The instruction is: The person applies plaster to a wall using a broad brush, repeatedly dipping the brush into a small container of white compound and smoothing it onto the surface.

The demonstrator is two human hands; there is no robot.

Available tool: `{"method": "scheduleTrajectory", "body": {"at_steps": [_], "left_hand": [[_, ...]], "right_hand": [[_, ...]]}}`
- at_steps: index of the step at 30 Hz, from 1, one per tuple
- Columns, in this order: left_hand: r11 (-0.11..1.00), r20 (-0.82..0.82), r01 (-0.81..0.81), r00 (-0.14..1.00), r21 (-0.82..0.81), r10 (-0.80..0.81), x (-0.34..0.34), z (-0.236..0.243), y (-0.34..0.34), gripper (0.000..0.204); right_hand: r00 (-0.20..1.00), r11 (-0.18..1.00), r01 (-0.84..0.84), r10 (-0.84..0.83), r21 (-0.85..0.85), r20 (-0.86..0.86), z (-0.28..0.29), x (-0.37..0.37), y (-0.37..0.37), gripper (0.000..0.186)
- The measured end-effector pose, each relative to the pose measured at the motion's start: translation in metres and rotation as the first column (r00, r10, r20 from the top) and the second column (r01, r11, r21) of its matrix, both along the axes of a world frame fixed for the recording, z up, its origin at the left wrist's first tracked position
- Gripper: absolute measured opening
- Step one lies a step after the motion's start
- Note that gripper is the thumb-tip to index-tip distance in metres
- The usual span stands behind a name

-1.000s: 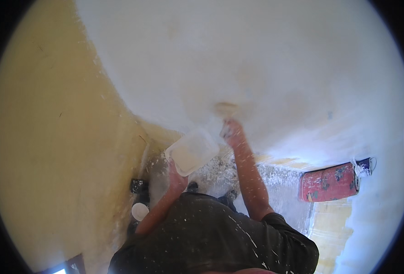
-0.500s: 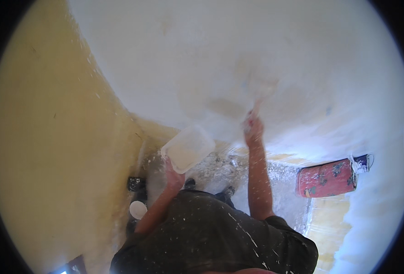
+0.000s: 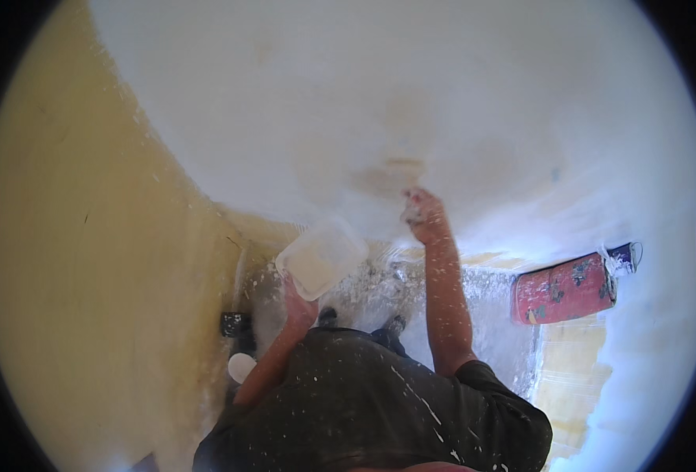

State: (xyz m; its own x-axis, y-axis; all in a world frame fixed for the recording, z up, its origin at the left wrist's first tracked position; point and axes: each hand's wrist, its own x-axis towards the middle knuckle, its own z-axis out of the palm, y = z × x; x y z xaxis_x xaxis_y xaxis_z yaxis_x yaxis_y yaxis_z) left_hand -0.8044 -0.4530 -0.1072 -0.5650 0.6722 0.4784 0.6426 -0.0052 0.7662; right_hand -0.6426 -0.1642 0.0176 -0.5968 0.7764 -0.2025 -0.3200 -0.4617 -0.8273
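Observation:
My left hand grips a whitish square plastic tub by its near left side, in front of my body. Pale contents show inside the tub. Higher up and to the right, my right hand is closed around the handle of a paintbrush. Its wide, tan-edged head is against the wall, though blur softens its outline. The wall surface around it is white, with several tan-grey patches. White specks cover my right forearm.
An unpainted yellow wall rises on the left. A red patterned drum-like object stands at the right, with a dark bucket next to it. A white round lid-like object and a black box are at lower left, on the spattered floor.
My right hand and the paintbrush have shifted left and slightly down along the wall. The tub stays in my left hand, almost in place. The view has turned slightly.

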Motion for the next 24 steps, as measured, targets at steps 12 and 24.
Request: {"method": "scheduleTrajectory", "body": {"at_steps": [12,24], "left_hand": [[0.993,-0.118,-0.065,0.99,0.097,0.076,0.01,-0.014,0.001,0.066],[0.995,0.008,-0.101,0.995,0.028,0.101,0.023,0.039,0.004,0.055]], "right_hand": [[0.966,0.867,0.18,-0.244,0.465,0.08,0.095,-0.016,-0.017,0.026],[0.959,0.945,0.091,0.001,-0.313,0.282,-0.156,-0.023,-0.055,0.025]]}}
